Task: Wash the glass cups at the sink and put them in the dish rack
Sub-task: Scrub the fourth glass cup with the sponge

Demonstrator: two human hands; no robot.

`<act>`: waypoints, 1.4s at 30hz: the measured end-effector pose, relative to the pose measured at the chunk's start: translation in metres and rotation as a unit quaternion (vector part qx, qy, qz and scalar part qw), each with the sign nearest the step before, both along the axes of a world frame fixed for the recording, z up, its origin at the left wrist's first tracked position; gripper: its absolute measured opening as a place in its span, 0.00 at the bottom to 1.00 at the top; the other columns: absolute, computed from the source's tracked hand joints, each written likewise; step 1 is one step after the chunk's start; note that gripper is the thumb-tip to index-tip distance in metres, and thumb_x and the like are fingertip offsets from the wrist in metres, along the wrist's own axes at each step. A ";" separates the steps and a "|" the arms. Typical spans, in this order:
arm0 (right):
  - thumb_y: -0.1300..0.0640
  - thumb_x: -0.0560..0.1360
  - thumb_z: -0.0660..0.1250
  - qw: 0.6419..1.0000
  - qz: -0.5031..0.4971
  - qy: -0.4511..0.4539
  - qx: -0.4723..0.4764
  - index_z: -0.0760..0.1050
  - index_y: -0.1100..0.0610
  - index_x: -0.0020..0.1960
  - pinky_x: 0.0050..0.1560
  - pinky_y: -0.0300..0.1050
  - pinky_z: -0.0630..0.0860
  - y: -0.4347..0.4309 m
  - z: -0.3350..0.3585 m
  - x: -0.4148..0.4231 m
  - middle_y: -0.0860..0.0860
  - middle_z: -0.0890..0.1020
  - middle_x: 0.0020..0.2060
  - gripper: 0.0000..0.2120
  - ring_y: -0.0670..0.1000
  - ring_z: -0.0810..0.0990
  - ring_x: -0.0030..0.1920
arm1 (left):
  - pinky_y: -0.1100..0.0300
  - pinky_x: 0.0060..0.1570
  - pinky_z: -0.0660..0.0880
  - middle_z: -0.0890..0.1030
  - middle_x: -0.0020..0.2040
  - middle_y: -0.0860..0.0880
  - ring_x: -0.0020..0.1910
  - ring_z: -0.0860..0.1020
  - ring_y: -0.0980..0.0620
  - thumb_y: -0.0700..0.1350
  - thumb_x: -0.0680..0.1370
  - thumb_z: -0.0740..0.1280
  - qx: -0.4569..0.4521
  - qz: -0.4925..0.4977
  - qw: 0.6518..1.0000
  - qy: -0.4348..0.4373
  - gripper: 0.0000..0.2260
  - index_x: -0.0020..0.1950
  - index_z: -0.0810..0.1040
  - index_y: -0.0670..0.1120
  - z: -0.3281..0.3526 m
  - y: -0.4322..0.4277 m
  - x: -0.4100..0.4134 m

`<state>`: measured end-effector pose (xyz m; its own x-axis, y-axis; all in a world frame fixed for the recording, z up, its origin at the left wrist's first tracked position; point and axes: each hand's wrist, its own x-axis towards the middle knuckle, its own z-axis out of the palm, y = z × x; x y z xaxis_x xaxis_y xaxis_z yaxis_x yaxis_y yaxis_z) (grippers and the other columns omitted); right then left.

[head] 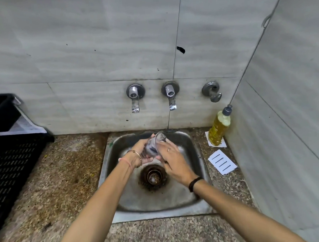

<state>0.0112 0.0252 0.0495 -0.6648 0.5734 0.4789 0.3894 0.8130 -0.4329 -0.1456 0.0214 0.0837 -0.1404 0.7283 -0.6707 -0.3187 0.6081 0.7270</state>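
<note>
one glass cup (155, 146), two hands, one sink (188, 197)

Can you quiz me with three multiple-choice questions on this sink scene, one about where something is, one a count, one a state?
1. Where does the soap bottle stand?
A. right of the sink, in the wall corner
B. inside the black rack
C. under the left tap

2. How many lever taps are on the wall?
A. one
B. two
C. four

3. How is the glass cup held?
A. by the left hand alone
B. set down on the drain
C. between both hands over the basin

Answers: 1 A, it sits on the counter by the corner. 2 B, one tap and a second tap show. 3 C, the left hand and right hand both grip it.
</note>
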 end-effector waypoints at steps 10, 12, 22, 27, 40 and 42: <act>0.55 0.81 0.57 0.908 -0.219 0.152 -0.322 0.72 0.57 0.62 0.52 0.48 0.74 -0.020 0.033 -0.052 0.52 0.81 0.51 0.12 0.53 0.78 0.52 | 0.69 0.20 0.61 0.75 0.27 0.50 0.20 0.68 0.56 0.56 0.77 0.64 0.138 0.054 0.988 0.032 0.13 0.41 0.79 0.49 -0.013 0.003 -0.005; 0.59 0.80 0.57 0.991 -0.096 0.028 -0.085 0.71 0.59 0.64 0.60 0.50 0.71 -0.015 0.020 -0.032 0.55 0.80 0.54 0.14 0.54 0.75 0.55 | 0.69 0.17 0.62 0.76 0.24 0.50 0.17 0.69 0.56 0.54 0.77 0.64 0.083 0.035 0.995 -0.039 0.15 0.36 0.77 0.46 -0.003 0.007 -0.012; 0.50 0.82 0.54 0.857 -0.315 0.142 -0.382 0.73 0.58 0.58 0.51 0.49 0.73 -0.018 0.043 -0.071 0.56 0.81 0.52 0.14 0.57 0.78 0.53 | 0.66 0.25 0.66 0.81 0.32 0.54 0.27 0.73 0.56 0.55 0.78 0.63 0.172 0.045 0.984 0.029 0.09 0.47 0.79 0.52 -0.022 0.009 -0.008; 0.65 0.72 0.61 0.998 -0.044 -0.025 0.034 0.72 0.63 0.61 0.64 0.51 0.65 0.001 0.020 -0.038 0.59 0.81 0.51 0.17 0.52 0.71 0.55 | 0.72 0.14 0.60 0.74 0.26 0.47 0.16 0.68 0.55 0.54 0.79 0.61 0.092 0.025 0.987 -0.131 0.17 0.41 0.76 0.40 -0.017 0.015 -0.026; 0.54 0.82 0.57 0.883 -0.273 0.141 -0.356 0.72 0.55 0.62 0.48 0.47 0.74 -0.008 0.030 -0.065 0.51 0.82 0.50 0.12 0.53 0.79 0.51 | 0.55 0.38 0.78 0.81 0.38 0.47 0.35 0.78 0.52 0.67 0.77 0.50 0.095 -0.008 0.995 -0.034 0.27 0.48 0.76 0.46 -0.024 0.024 -0.021; 0.63 0.78 0.59 0.956 -0.201 0.064 -0.206 0.70 0.57 0.66 0.53 0.47 0.73 -0.012 0.020 -0.053 0.53 0.81 0.49 0.16 0.53 0.76 0.52 | 0.54 0.37 0.79 0.81 0.35 0.43 0.32 0.79 0.49 0.61 0.80 0.54 0.020 -0.013 0.994 -0.103 0.24 0.47 0.77 0.42 -0.016 0.025 -0.029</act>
